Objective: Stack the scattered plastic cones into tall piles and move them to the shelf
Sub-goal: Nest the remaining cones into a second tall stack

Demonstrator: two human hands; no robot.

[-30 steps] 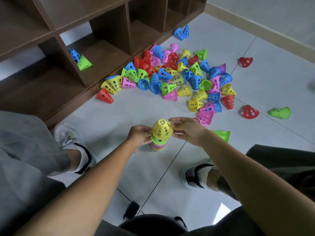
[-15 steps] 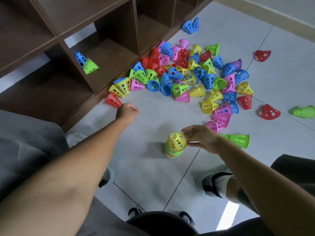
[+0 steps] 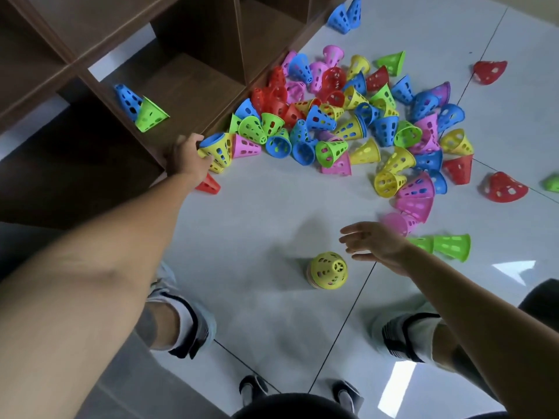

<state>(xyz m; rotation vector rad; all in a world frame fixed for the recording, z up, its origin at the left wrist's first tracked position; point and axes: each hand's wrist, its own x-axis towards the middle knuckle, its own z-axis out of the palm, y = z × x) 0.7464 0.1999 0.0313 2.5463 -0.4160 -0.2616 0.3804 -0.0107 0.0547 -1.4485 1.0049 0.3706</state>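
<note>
A short stack of cones topped by a yellow cone (image 3: 328, 270) stands on the tiled floor between my feet. My right hand (image 3: 375, 243) hovers just right of it, fingers spread, holding nothing. My left hand (image 3: 187, 158) reaches far forward to the left edge of the scattered pile (image 3: 348, 122) and grips the rim of a yellow cone (image 3: 217, 151) that has a blue one nested inside. A red cone (image 3: 209, 185) lies just below that hand. The brown wooden shelf (image 3: 187, 86) is at the upper left, with a blue cone (image 3: 128, 99) and a green cone (image 3: 149, 114) in one bay.
Loose cones lie apart: pink (image 3: 416, 207) and green (image 3: 452, 246) ones near my right hand, red ones (image 3: 505, 189) at the right, two blue ones (image 3: 344, 15) at the top. My shoes (image 3: 187, 325) flank the stack. A black object (image 3: 290, 406) sits at the bottom edge.
Both hands left the stack. My left hand travelled forward to the pile's left edge and took hold of the yellow cone. My right hand opened and drew off to the right.
</note>
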